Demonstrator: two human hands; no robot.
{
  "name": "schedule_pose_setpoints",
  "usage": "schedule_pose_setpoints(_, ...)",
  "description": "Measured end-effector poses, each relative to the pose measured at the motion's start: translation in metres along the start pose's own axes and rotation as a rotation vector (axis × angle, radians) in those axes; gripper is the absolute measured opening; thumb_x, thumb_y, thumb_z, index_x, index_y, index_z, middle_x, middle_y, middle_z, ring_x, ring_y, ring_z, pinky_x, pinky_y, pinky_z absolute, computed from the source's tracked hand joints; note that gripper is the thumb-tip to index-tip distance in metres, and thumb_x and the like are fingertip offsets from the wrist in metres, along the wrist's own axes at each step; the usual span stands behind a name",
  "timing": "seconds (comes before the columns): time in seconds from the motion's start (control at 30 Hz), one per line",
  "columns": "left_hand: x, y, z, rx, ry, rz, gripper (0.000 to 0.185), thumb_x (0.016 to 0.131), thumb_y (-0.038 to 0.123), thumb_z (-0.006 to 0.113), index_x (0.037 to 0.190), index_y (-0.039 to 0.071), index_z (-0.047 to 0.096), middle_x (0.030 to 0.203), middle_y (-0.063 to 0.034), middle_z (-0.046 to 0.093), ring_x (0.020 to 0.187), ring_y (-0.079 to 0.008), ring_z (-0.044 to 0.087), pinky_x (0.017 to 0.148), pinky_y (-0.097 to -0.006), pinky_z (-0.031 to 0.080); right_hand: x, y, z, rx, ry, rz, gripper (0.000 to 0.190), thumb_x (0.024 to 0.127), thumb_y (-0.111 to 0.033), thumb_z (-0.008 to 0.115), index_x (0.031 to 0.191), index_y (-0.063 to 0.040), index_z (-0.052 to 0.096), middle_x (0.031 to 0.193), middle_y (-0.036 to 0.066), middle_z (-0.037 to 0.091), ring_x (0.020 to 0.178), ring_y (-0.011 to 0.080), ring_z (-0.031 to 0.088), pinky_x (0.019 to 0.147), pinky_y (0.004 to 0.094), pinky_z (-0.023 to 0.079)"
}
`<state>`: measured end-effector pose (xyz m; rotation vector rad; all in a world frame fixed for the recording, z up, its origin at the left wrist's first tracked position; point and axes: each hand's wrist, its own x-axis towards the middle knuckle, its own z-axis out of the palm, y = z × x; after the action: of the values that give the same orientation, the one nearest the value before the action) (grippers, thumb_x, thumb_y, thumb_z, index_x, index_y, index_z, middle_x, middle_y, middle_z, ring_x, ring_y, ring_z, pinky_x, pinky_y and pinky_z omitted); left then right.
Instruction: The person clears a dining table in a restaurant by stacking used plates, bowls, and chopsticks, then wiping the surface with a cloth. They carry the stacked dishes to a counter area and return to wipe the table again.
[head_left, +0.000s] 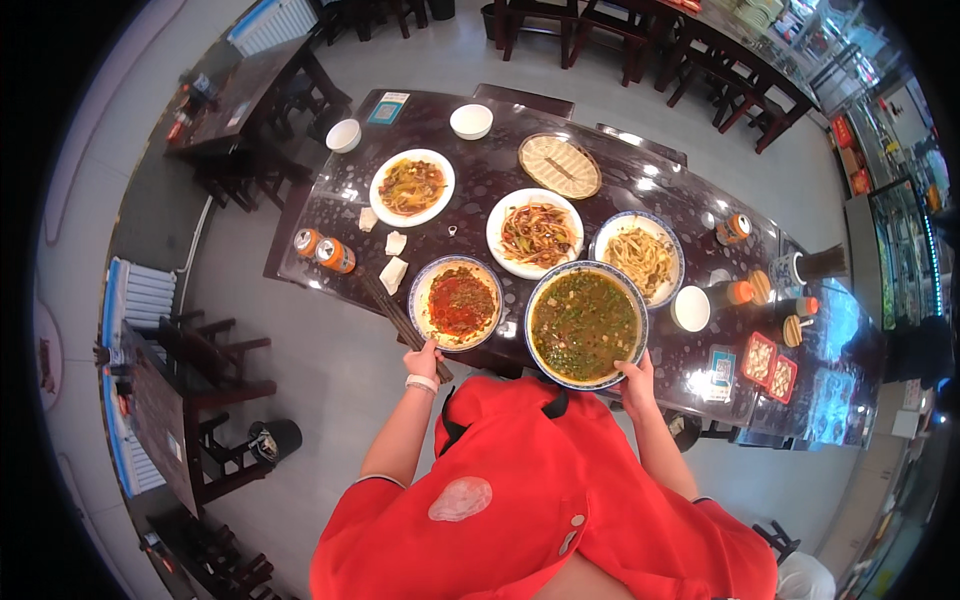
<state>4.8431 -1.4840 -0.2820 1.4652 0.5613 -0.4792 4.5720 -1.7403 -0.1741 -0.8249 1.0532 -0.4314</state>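
My left hand (424, 361) grips a bundle of dark chopsticks (391, 309) at the near table edge, fingers close against a blue-rimmed bowl (493, 336) with red chilli sauce and chopped bits inside. Whether the fingers also hold that bowl, I cannot tell. With its thumb over the rim, my right hand (637, 381) holds a larger blue-rimmed bowl (529, 322) full of brown broth with green herbs. Just beyond sit a white plate (495, 251) of shredded food in sauce and a blue-rimmed bowl (673, 259) with leftover noodles.
On the dark table (480, 176) stand another food plate (381, 210), a woven mat (559, 161), crumpled napkins (394, 274), orange cans (335, 256), small white bowls (691, 309) and sauce bottles (731, 293). Red trays (759, 358) lie at right; a bin (289, 435) is on the floor left.
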Motion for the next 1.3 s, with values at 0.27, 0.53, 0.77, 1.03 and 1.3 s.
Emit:
schedule_pose_setpoints(0.27, 0.044, -0.002, -0.011, 0.081, -0.081, -0.010, 0.011, 0.074, 0.003, 0.065, 0.072, -0.003, 0.056, 0.060, -0.0064, 0.057, 0.045, -0.0130, 0.052, 0.039, -0.0268, 0.041, 0.022, 0.026, 0.070, -0.064, -0.030, 0.004, 0.049, 0.073, 0.007, 0.049, 0.120, -0.007, 0.044, 0.098, 0.007, 0.059, 0.069, 0.0150, 0.061, 0.047, 0.0245, 0.051)
schedule_pose_setpoints(0.53, 0.066, 0.031, -0.021, 0.068, -0.275, -0.117, 0.028, 0.083, 0.025, 0.067, 0.082, -0.001, 0.059, 0.069, -0.0066, 0.063, 0.050, -0.0102, 0.053, 0.043, -0.0248, 0.043, 0.045, 0.032, 0.135, -0.197, -0.076, 0.000, 0.049, 0.073, 0.005, 0.048, 0.120, -0.008, 0.044, 0.096, 0.007, 0.059, 0.067, 0.0157, 0.061, 0.044, 0.0246, 0.049)
schedule_pose_setpoints(0.77, 0.080, 0.038, -0.054, 0.021, -0.212, -0.145, 0.033, 0.085, 0.032, 0.064, 0.082, -0.001, 0.059, 0.069, -0.0091, 0.064, 0.048, -0.0099, 0.051, 0.044, -0.0236, 0.042, 0.057, 0.028, 0.169, -0.336, -0.076, 0.003, 0.049, 0.074, 0.004, 0.048, 0.121, -0.008, 0.043, 0.102, 0.009, 0.057, 0.078, 0.0208, 0.062, 0.048, 0.0300, 0.053)
schedule_pose_setpoints(1.03, 0.085, 0.049, -0.067, 0.036, -0.201, -0.086, 0.034, 0.084, 0.031, 0.065, 0.073, 0.001, 0.056, 0.059, -0.0083, 0.059, 0.043, -0.0107, 0.049, 0.040, -0.0246, 0.040, 0.060, 0.014, 0.189, -0.461, -0.052, -0.015, 0.055, 0.073, 0.004, 0.048, 0.126, -0.009, 0.043, 0.101, 0.008, 0.058, 0.075, 0.0171, 0.063, 0.049, 0.0274, 0.054)
schedule_pose_setpoints(1.3, 0.096, 0.054, -0.064, 0.015, -0.201, -0.074, 0.034, 0.084, 0.032, 0.066, 0.071, 0.002, 0.055, 0.058, -0.0075, 0.058, 0.042, -0.0103, 0.049, 0.039, -0.0245, 0.040, 0.058, 0.001, 0.202, -0.521, -0.062, -0.020, 0.060, 0.074, 0.004, 0.046, 0.132, -0.010, 0.037, 0.107, 0.010, 0.057, 0.079, 0.0219, 0.064, 0.052, 0.0309, 0.057)
